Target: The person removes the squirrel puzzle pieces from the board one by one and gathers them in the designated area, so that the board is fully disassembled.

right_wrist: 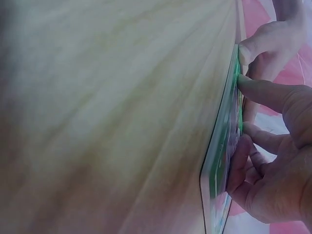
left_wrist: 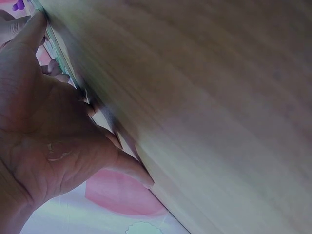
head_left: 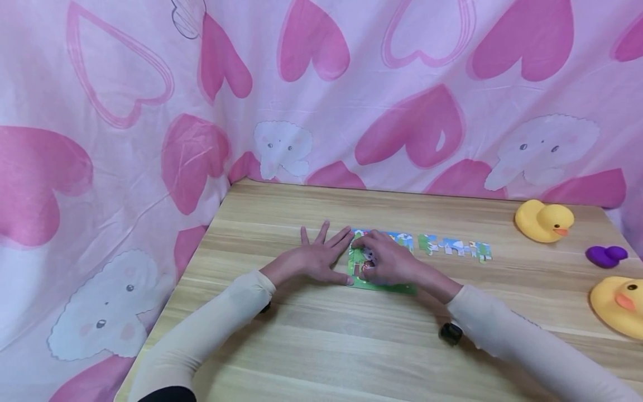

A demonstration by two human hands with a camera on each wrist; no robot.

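A jigsaw puzzle board [head_left: 359, 282] with a green border lies on the wooden table in the head view. My left hand [head_left: 321, 259] is spread flat at its left side; thumb tip and forefinger tip meet the board's edge. The left wrist view shows this hand [left_wrist: 53, 126] with fingers splayed against the tabletop. Over the board's middle, my right hand [head_left: 389, 259] covers part of the picture. In the right wrist view, the right hand [right_wrist: 280, 146] touches the board's face with thumb and forefinger apart, the other fingers bent. Whether a loose piece lies under them is hidden.
Several loose puzzle pieces [head_left: 454, 247] lie in a row right of the board. Farther right are a yellow rubber duck [head_left: 540, 221], a small purple duck [head_left: 605, 256] and another yellow duck [head_left: 615, 307]. A pink heart-patterned curtain [head_left: 331, 100] hangs behind and left of the table [head_left: 311, 346].
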